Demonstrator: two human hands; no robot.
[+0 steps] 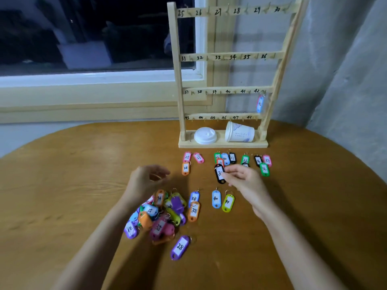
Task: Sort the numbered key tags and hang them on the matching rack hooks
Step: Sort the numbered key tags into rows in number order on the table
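Two bare hands work over a round wooden table (62,185) in the head view, in front of a wooden key rack (222,57) that stands at the table's far edge. The right hand (243,181) pinches a black key tag (219,173) between thumb and fingertips (227,171); the tag hangs upright from the fingers just in front of the rack's base, its label facing the camera, its number partly covered. The left hand (146,181) hovers with fingers loosely curled and apart, holding nothing, directly above a mixed pile of coloured tags (157,214) that lies well in front of the rack.

Just in front of the rack's base, sorted tags lie in a row: pink and orange ones (189,162) toward its left post, green, blue and black ones (243,161) toward its right. Nearer the camera than the black tag lie a blue tag marked 40 (216,199) and a yellow-green tag (228,203), side by side. A purple tag marked 28 (180,247) lies alone at the near side of the pile.

On the rack, one blue-and-pink tag (259,104) hangs from the hook under 42. A white lid (205,135) and a tipped paper cup (239,132) rest on the rack's base.
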